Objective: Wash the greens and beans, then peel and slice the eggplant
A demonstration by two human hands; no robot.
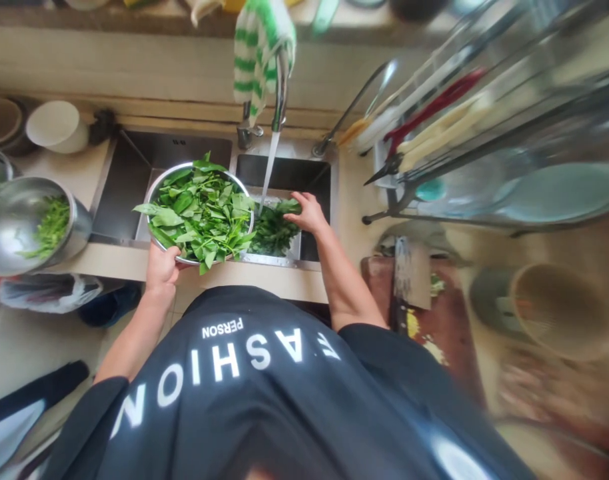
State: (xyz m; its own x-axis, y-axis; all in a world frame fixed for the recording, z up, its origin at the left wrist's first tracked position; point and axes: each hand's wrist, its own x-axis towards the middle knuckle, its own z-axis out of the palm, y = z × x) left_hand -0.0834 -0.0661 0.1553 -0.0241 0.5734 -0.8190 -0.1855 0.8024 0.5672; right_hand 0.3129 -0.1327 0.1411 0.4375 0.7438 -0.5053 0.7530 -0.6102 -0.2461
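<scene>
Grips the near left side of a round metal bowl [157,181] with the left hand [161,268]. Pinches the right end of a dark leafy bunch [272,231] between thumb and fingers of the right hand [310,212]. Holds the bowl, heaped with loose green leaves [199,213], over the divider between 2 basins and partly over the left sink basin [119,193]; lets some leaves overhang the rim. Has the bunch in the right sink basin [317,172], just right of the bowl, by a water stream [269,170] from the chrome faucet [281,87]. Wears a black shirt [284,407] with white lettering.

Shows a green-and-white striped cloth [252,60] draped over the faucet at the far side. Has a deep metal pot [79,230] with light green leaves inside on the left, and a white bowl [57,127] farther back. Includes, on the right, a dish rack [484,148] and, nearer, a brown cutting board [455,303] with a black-handled knife [399,317].
</scene>
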